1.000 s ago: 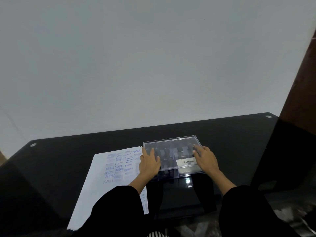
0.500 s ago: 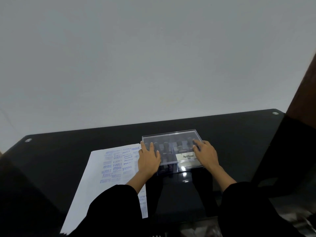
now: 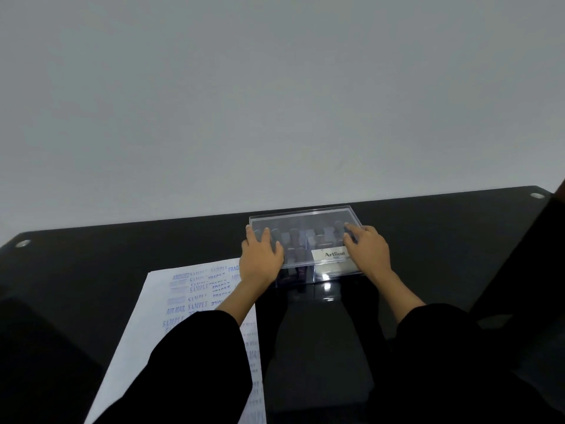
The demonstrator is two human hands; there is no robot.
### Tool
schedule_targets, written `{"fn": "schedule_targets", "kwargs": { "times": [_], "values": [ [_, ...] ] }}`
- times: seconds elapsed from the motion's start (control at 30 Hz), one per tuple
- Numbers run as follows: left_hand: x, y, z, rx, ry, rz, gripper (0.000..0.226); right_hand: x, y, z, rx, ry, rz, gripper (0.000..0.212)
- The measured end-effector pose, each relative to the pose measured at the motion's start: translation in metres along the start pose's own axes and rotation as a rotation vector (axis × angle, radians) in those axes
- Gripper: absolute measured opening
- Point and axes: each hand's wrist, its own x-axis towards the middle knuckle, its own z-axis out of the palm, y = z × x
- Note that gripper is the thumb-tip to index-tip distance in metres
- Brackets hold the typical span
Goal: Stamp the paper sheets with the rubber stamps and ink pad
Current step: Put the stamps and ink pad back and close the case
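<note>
Listing from the near edge outward.

1. Sleeves (image 3: 189, 362): two, black, at six o'clock, covering both forearms to the wrist.
2. Paper sheet (image 3: 153, 319): white, flat on the tabletop (image 3: 122, 249), at seven o'clock from the case. Its near part is hidden under the left sleeve. Blue impressions (image 3: 198, 289) (SAMPLE, FRAGILE and AIR MAIL are legible) crowd its far half and right margin.
3. Left hand (image 3: 260, 255): on the nine o'clock end of the case lid. The grip is spread, fingers laid flat, pinching nothing.
4. Right hand (image 3: 367, 252): on the three o'clock end of the lid. The grip is likewise spread and flat.
5. Clear case (image 3: 305, 221): transparent plastic with the lid on and a white label (image 3: 334, 254) near its six o'clock edge. It sits just beyond the sheet's far right corner.
6. Rubber stamps (image 3: 295, 237): dark handles standing in rows inside the case. The ink pad cannot be made out.
7. Round fittings (image 3: 536, 195): metal, at the far corners of the glossy black tabletop.
8. Wall (image 3: 275, 87): plain, pale, at twelve o'clock.

Hazards, as judged:
- The case may skate on the slick glass if the lid is pulled without the base being held.
- A lid that frees suddenly could tip the stamps out.
- The left sleeve lies over the prints and could smear any ink that is not yet dry.
</note>
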Motion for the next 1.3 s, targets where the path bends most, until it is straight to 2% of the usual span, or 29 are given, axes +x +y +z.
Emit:
{"fn": "schedule_targets", "kwargs": {
  "times": [0.77,1.3],
  "values": [
    [0.1,-0.016,0.011,-0.027,0.065,0.052,0.05,0.08,-0.028,0.031,-0.043,0.016,-0.02,0.036],
    [0.123,-0.02,0.015,-0.043,0.089,0.084,0.047,0.096,-0.031,0.039,-0.059,0.039,-0.025,0.039]
  ]
}}
